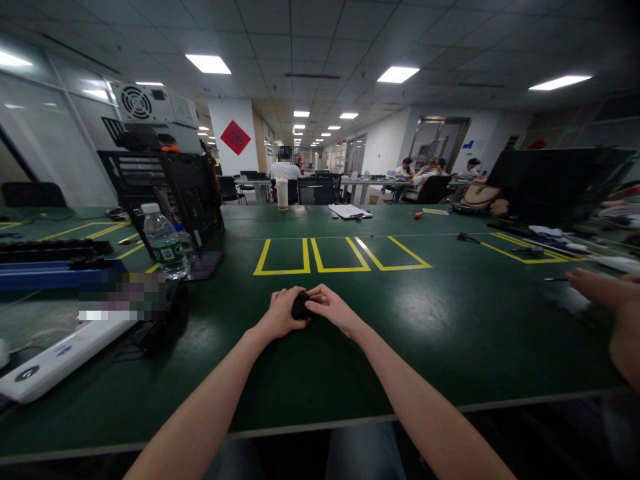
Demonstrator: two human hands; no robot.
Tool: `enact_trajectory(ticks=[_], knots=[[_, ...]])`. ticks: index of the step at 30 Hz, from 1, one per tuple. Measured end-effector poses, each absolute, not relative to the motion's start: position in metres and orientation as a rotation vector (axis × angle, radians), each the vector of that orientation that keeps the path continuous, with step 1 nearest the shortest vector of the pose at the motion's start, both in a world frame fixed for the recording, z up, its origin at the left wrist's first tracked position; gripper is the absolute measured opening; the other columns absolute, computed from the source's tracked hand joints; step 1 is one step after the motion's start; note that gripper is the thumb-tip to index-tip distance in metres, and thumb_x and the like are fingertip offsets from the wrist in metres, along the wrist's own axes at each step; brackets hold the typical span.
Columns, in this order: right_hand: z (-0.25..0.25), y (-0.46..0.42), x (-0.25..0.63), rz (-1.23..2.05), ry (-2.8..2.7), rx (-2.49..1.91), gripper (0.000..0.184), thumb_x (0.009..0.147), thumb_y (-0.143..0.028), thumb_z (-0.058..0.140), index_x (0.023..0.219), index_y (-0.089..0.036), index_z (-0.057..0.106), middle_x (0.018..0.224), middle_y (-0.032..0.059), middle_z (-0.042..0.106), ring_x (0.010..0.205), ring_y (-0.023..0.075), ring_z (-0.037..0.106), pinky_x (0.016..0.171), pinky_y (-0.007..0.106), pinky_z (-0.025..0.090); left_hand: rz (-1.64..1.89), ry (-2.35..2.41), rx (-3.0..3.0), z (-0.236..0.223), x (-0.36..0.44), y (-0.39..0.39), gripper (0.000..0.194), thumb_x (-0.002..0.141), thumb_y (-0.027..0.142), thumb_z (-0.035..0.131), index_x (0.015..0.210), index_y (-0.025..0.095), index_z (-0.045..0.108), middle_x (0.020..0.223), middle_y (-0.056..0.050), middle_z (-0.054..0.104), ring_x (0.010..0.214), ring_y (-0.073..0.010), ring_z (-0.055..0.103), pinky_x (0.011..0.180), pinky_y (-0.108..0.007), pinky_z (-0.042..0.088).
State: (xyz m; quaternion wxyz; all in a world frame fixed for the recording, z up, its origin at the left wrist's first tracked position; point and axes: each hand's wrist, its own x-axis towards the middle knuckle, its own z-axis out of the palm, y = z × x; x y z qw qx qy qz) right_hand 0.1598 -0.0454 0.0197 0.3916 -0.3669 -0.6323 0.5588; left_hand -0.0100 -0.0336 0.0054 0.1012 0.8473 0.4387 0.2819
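I have a small black rounded object, smooth-looking and probably plastic [301,307], caught between both hands, low over the green tabletop with its dull, smeared sheen [310,387]; whether it touches that surface I cannot tell. It lies just right of the left palm and directly off the right fingertips, so neither hand has a gap to cross, though the left is the nearer, covering more of it. Its long axis escapes me (too many knuckles in the way from up here). My left hand [284,311] is curled round its left side, thumb beneath on the near side; my right hand [334,308] grips it by thumb and fingertips from the right. Straight beyond both hands run three flat, matte yellow tape outlines [343,269], four-sided and slanting. Out to the left of the left hand stand a clear, ribbed plastic bottle with a green label and white cap [167,250] and, farther off, a black open-framed metal computer case [190,193]. Well to the right of my right hand, a co-worker's blurred hand [617,303] reaches in above the table.
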Motion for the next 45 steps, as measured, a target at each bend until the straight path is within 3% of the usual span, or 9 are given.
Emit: enact_trajectory(ticks=[8,13,19,26,33,39,45], knots=[[0.0109,-0.036,0.1589,1.376,-1.616,-0.969,0.032,0.067,-0.028,0.06,0.096,-0.018,0.051,0.099,0.0051,0.055,0.096,0.0171,0.05,0.086,0.036,0.037,0.834,1.308,2.524,0.0025,-0.0098,-0.0317,0.059,0.057,0.029,0.066,0.109,0.023,0.039,0.101,-0.003,0.052,0.092,-0.0233,0.047,0.082,-0.036,0.029],[0.0166,-0.0421,0.161,1.415,-1.645,-0.94,0.039,0.061,-0.02,0.065,0.096,-0.02,0.048,0.098,0.0034,0.054,0.094,0.0174,0.051,0.081,0.036,0.041,0.819,1.304,2.517,0.0049,-0.0103,-0.0329,0.056,0.058,0.029,0.065,0.108,0.023,0.04,0.101,-0.003,0.052,0.09,-0.0233,0.047,0.08,-0.036,0.03],[0.0167,-0.0432,0.1577,1.363,-1.621,-0.916,0.024,0.071,-0.029,0.057,0.092,-0.02,0.048,0.092,0.0021,0.056,0.092,0.0161,0.052,0.082,0.035,0.041,0.833,1.295,2.495,0.0054,-0.0103,-0.0334,0.054,0.06,0.03,0.064,0.108,0.024,0.04,0.102,-0.003,0.052,0.091,-0.0229,0.048,0.083,-0.038,0.03],[0.0136,-0.0389,0.1589,1.343,-1.646,-1.069,0.032,0.07,-0.032,0.057,0.099,-0.02,0.05,0.104,0.005,0.052,0.1,0.0195,0.048,0.087,0.04,0.037,0.821,1.312,2.469,0.0046,-0.0111,-0.0331,0.058,0.058,0.029,0.065,0.11,0.024,0.039,0.103,-0.003,0.052,0.094,-0.0245,0.047,0.083,-0.039,0.03],[0.0158,-0.0427,0.1589,1.363,-1.672,-0.955,0.037,0.063,-0.023,0.064,0.096,-0.021,0.048,0.097,0.0029,0.054,0.094,0.0178,0.051,0.082,0.037,0.04,0.839,1.296,2.514,0.0059,-0.0103,-0.034,0.054,0.059,0.029,0.064,0.107,0.023,0.04,0.1,-0.002,0.053,0.089,-0.0231,0.048,0.08,-0.037,0.03],[0.011,-0.0399,0.1562,1.364,-1.62,-0.951,0.028,0.071,-0.036,0.055,0.095,-0.021,0.048,0.091,0.002,0.057,0.091,0.017,0.053,0.081,0.036,0.041,0.822,1.322,2.509,0.0063,-0.0088,-0.034,0.054,0.058,0.029,0.064,0.106,0.024,0.041,0.101,-0.002,0.052,0.091,-0.0235,0.047,0.081,-0.036,0.03],[0.01,-0.0379,0.1582,1.346,-1.64,-1.052,0.033,0.071,-0.034,0.055,0.1,-0.02,0.05,0.103,0.0053,0.054,0.099,0.019,0.049,0.085,0.038,0.038,0.845,1.298,2.507,0.0042,-0.0106,-0.0332,0.057,0.059,0.029,0.065,0.109,0.024,0.039,0.101,-0.002,0.052,0.09,-0.0227,0.048,0.082,-0.036,0.03]])
